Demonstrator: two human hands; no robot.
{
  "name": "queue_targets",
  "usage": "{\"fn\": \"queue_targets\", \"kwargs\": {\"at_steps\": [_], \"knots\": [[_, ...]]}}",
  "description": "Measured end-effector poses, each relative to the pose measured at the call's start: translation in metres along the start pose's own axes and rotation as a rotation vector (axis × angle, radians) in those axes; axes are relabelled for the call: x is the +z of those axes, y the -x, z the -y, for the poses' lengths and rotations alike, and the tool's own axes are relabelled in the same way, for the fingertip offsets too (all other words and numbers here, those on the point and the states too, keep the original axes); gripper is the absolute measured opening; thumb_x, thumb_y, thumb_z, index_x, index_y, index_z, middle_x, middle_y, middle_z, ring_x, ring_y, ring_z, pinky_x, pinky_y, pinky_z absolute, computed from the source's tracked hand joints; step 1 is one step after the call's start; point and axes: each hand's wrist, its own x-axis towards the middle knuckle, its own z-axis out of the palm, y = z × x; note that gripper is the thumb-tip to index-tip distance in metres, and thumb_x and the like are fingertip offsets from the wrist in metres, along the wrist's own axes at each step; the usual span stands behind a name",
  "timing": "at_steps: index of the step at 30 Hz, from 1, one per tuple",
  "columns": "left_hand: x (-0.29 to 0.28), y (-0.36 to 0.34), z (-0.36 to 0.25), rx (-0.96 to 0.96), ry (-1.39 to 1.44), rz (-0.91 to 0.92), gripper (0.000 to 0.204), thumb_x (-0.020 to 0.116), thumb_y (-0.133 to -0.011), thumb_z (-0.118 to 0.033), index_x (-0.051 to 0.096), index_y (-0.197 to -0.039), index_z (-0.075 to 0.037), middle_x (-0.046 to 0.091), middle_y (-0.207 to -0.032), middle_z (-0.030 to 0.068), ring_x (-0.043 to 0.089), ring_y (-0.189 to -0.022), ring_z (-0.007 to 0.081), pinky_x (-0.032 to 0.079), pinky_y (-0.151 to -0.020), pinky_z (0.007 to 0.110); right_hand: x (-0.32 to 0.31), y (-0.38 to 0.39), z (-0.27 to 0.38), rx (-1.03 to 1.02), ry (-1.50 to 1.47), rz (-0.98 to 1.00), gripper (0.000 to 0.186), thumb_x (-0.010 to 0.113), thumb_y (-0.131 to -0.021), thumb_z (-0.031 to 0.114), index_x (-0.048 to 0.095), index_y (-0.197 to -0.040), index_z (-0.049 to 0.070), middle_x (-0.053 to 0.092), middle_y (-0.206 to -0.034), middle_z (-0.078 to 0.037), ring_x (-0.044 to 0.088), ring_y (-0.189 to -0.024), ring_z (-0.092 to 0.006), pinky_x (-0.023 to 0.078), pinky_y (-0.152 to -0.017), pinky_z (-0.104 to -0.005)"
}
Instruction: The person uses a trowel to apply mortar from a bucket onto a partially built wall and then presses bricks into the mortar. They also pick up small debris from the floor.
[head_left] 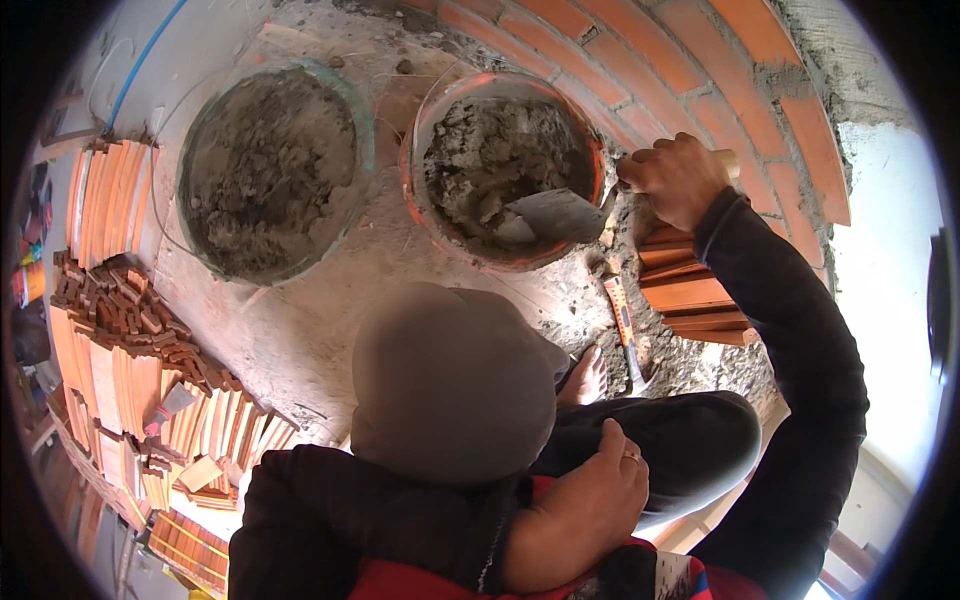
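My right hand (678,180) is closed around the light handle of a trowel (560,216). The trowel's blade, coated with grey mortar, hangs over the right edge of an orange-rimmed bucket (408,165). Wet, lumpy mortar (500,150) fills much of that bucket. Bent across my lap, my left hand (590,505) rests near my dark-trousered right leg. Its fingers are loosely extended, a ring is on one, and nothing shows in them. A blurred, rounded grey shape (455,385) covers the middle of the view and hides what lies beneath.
A green-rimmed tub (365,150) of mortar stands left of the bucket. A brick wall (690,70) curves along the upper right. Beside my bare foot (583,378) lies an orange-handled hammer (622,320). Bricks (690,293) are stacked below my right hand, and brick piles (120,375) line the left.
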Motion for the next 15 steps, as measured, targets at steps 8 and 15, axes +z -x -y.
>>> {"fn": "queue_targets", "kwargs": {"at_steps": [8,15], "knots": [[-0.011,0.004,0.012,-0.002,-0.032,-0.037,0.037,0.051,-0.095,-0.024,0.071,-0.114,0.002,0.069,-0.109,0.0153,0.064,-0.109,0.0290,0.040,-0.106,0.051,0.015,0.002,0.015,0.072,-0.193,0.096,0.009,0.071,-0.082,0.022,0.069,-0.088,0.015,0.068,-0.072,-0.009,0.070,-0.071,-0.0319,0.054,-0.063,-0.0477],[-0.005,-0.002,0.011,0.008,-0.094,-0.094,0.024,0.055,-0.093,-0.024,0.067,-0.103,-0.005,0.065,-0.094,0.0090,0.061,-0.098,0.0258,0.046,-0.101,0.045,0.060,0.046,0.038,0.170,-0.591,0.099,0.022,0.075,-0.083,0.031,0.068,-0.089,0.011,0.065,-0.069,-0.014,0.066,-0.069,-0.0386,0.052,-0.064,-0.0521]]}}
